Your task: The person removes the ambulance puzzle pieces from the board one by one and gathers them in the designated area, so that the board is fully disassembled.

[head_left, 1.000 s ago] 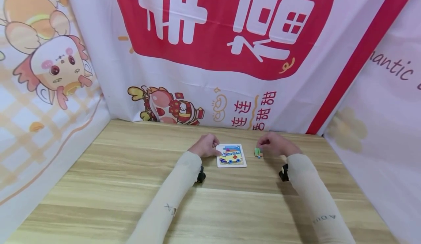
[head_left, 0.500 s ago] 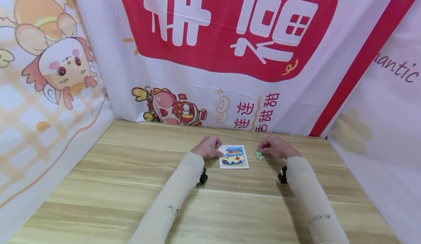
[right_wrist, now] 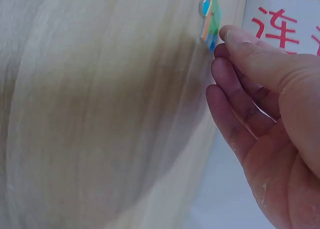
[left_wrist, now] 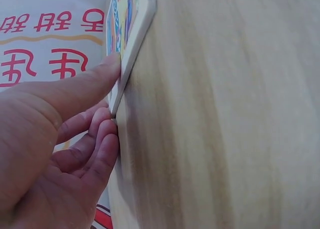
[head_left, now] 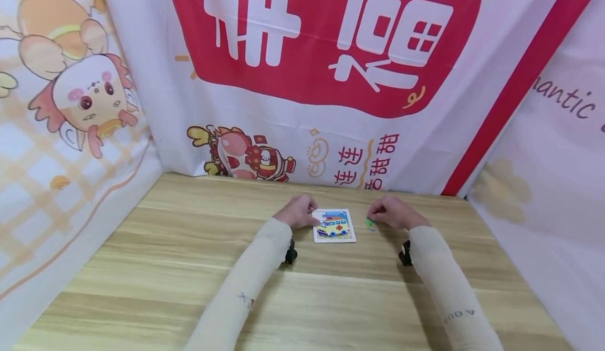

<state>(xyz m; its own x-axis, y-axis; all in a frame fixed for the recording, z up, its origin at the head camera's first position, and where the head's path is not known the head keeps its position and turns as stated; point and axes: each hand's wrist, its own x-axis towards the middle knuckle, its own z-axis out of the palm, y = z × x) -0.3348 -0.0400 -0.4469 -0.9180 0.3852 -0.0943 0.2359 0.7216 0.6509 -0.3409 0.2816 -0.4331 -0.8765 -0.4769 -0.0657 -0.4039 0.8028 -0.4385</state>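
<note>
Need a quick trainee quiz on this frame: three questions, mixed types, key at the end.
1. The right hand pinches: A) a black marker, B) a green puzzle piece, C) a red block.
2. True or false: the green puzzle piece sits inside the ambulance puzzle board that the left hand touches.
3. Fill in: the printed ambulance bears a red ____.

Key: 1. B. 2. False; it is apart from the board. 3. cross.

High head view forward and down, wrist views close by the fingers (left_wrist: 103,156), tabletop (head_left: 350,309) in all.
</note>
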